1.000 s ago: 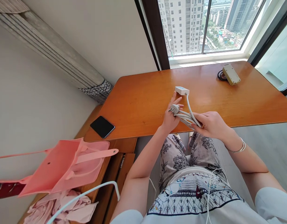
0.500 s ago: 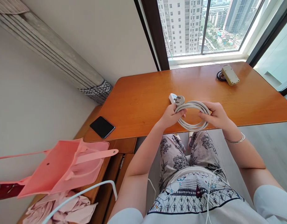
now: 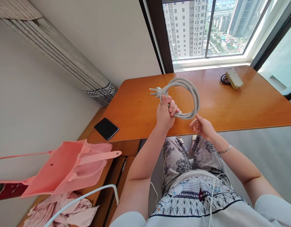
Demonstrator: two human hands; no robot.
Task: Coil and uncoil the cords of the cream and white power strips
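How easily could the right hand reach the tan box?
Likely yes, with a stretch: the left hand holds the coiled cable, the right hand seems to grip nothing, and only tabletop shows between it and the box.

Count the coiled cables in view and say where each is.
2: a white cable in the left hand's grip, above the table; a black cable by the gold box near the window. Others may be hidden.

White power cord [image 3: 196, 97], wound in a round coil, its open middle facing the viewer, held in the left hand [image 3: 166, 113] above the table [image 3: 140, 107], plug [image 3: 158, 92] at upper left, prongs [image 3: 153, 89] pointing left, other end seemingly hidden.
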